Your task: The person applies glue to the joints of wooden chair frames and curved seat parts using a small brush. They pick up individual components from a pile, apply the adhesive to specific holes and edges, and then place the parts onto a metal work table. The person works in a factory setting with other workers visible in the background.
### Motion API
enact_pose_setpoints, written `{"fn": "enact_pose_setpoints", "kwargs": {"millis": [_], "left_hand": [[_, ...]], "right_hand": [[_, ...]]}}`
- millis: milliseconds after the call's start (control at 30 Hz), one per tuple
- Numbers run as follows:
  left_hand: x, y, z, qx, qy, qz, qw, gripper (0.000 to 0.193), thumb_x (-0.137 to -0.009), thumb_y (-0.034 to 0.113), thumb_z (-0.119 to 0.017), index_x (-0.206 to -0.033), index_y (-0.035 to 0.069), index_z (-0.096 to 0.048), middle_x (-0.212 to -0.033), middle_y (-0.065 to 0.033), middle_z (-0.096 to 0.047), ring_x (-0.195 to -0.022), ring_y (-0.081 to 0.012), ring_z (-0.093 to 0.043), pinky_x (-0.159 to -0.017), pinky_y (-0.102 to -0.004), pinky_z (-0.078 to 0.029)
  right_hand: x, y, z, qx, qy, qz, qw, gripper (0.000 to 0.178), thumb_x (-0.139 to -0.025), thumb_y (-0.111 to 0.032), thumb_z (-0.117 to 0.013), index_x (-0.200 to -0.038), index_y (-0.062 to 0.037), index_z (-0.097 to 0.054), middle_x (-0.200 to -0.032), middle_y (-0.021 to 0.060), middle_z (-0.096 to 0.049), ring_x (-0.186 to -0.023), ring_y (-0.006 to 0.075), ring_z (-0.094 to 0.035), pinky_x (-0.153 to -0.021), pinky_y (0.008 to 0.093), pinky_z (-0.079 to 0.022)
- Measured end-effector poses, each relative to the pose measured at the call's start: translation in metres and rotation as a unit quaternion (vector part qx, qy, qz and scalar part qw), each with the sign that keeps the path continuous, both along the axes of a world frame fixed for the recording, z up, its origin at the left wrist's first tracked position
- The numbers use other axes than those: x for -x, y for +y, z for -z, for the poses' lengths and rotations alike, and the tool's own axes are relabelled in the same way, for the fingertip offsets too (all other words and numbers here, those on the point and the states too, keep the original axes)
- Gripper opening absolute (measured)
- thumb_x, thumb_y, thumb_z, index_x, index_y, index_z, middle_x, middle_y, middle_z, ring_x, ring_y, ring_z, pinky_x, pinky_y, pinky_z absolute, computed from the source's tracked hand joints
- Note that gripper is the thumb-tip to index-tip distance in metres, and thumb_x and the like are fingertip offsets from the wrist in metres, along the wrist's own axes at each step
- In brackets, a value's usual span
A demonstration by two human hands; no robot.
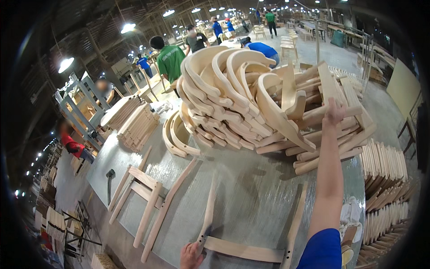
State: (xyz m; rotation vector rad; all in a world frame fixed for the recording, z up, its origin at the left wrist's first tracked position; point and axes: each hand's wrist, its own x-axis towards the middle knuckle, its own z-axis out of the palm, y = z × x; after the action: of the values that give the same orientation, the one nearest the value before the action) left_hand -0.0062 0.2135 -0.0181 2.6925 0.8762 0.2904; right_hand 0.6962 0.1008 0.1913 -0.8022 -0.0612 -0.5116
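My right arm stretches to the pile at the far right, where my right hand is closed over a pale wooden bar among loose chair parts. Low in the view, my left hand has its fingers curled against the lower end of a wooden chair frame. This frame lies on the grey table, two curved posts joined by a crosspiece. To its left rests a second frame of several posts and rails. Curved wooden chair backs are stacked high on the table.
A dark-headed hammer lies near the table's left edge. Flat wooden parts are stacked at the back left. Beside the table's right edge stand stacks of slats and a white cloth. Several people work farther back.
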Motion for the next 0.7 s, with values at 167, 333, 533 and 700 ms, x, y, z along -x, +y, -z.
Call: {"fn": "enact_pose_setpoints", "kwargs": {"millis": [167, 333, 533, 700], "left_hand": [[-0.015, -0.002, -0.021, -0.037, 0.011, 0.054, 0.998, 0.072, -0.065, 0.017, -0.068, -0.128, 0.003, -0.036, -0.118, -0.0167, -0.049, -0.113, -0.0376, -0.043, -0.097, -0.0477, -0.034], [-0.003, -0.015, -0.021, -0.017, 0.04, -0.003, 0.999, 0.069, -0.066, 0.017, -0.066, -0.127, 0.004, -0.039, -0.116, -0.0152, -0.05, -0.111, -0.0369, -0.045, -0.096, -0.048, -0.035], [-0.019, 0.002, -0.03, -0.038, 0.02, 0.02, 0.999, 0.068, -0.066, 0.021, -0.069, -0.127, 0.007, -0.042, -0.119, -0.0114, -0.051, -0.115, -0.0321, -0.045, -0.098, -0.0448, -0.036], [-0.017, -0.003, -0.034, -0.027, 0.042, 0.003, 0.999, 0.067, -0.067, 0.021, -0.069, -0.127, 0.009, -0.042, -0.12, -0.0112, -0.051, -0.115, -0.0322, -0.044, -0.097, -0.0445, -0.036]], "right_hand": [[0.009, -0.007, -0.019, 0.033, -0.059, 0.011, 0.998, 0.037, -0.07, 0.0, -0.064, -0.097, 0.0076, -0.041, -0.088, 0.0184, -0.056, -0.065, 0.0204, -0.058, -0.05, 0.0317, -0.054], [0.055, 0.025, -0.048, 0.113, -0.134, 0.041, 0.984, 0.028, -0.07, -0.002, -0.066, -0.087, 0.0035, -0.045, -0.082, 0.0143, -0.057, -0.063, 0.0151, -0.057, -0.053, 0.0257, -0.049], [0.043, -0.007, -0.059, 0.144, -0.134, 0.1, 0.975, 0.028, -0.072, -0.005, -0.071, -0.089, 0.0058, -0.052, -0.085, 0.0125, -0.059, -0.07, 0.0177, -0.061, -0.061, 0.0283, -0.053], [0.051, -0.002, -0.065, 0.18, -0.107, 0.081, 0.974, 0.033, -0.074, -0.007, -0.07, -0.093, 0.008, -0.047, -0.085, 0.0148, -0.058, -0.066, 0.0211, -0.061, -0.059, 0.0309, -0.055]]}}
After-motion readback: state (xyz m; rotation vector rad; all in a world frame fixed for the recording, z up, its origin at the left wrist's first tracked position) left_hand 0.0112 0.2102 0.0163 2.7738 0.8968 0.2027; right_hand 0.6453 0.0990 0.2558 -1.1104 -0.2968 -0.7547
